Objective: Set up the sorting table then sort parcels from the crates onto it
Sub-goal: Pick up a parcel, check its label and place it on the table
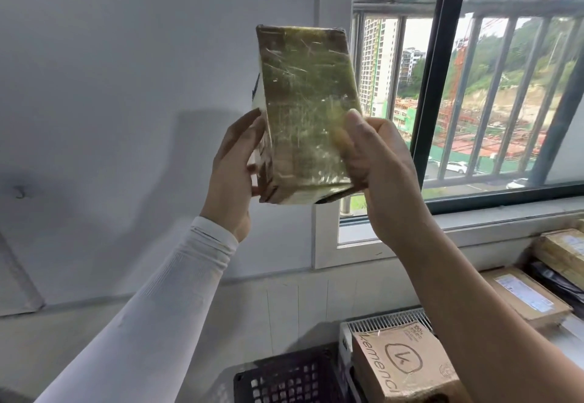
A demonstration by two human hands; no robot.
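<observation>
The left hand (235,165) gripped the near left edge of a tall, tape-wrapped, yellowish-brown cardboard parcel (308,112), fingers curled behind it and thumb at the front. The right hand (379,162) gripped the lower right corner, thumb pressed on the glossy front face. Both held the parcel up at head height against the pale wall, just left of the barred window (474,86).

Its long axis ran nearly upright, top leaning slightly left and away, with the hands at its lower end. Everything it could go to lay well below: a black lattice plastic crate (284,377) beneath the left forearm, a brown printed carton (401,368) in a white crate beside it, and flat brown boxes (524,298) to the right. The right hand looked nearer those boxes, so the coming move likely meant lowering rightward; no table surface was plainly visible.
</observation>
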